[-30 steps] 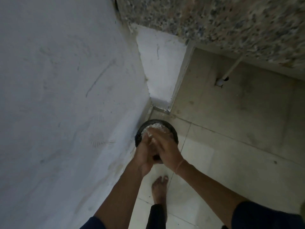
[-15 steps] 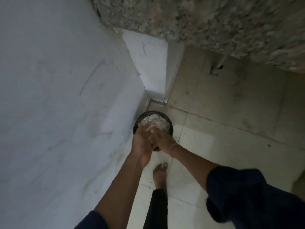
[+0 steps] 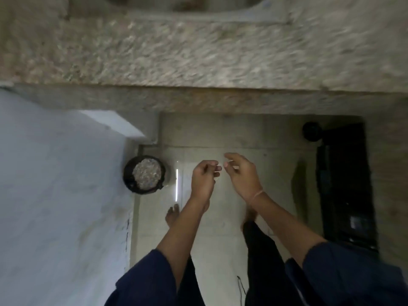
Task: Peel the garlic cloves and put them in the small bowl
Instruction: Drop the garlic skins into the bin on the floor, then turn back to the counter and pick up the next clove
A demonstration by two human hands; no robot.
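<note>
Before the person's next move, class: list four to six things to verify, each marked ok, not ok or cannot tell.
1. Left hand and right hand both in view: ok.
2. Hands clear of the black bin by the wall: ok.
3. Garlic clove held in the fingers: cannot tell, too blurred.
4. Small bowl in sight: not ok, none shows.
5. Bare foot clear of the bin: ok.

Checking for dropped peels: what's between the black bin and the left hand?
Head view: only floor tile with a thin bright streak between bin and left hand.
</note>
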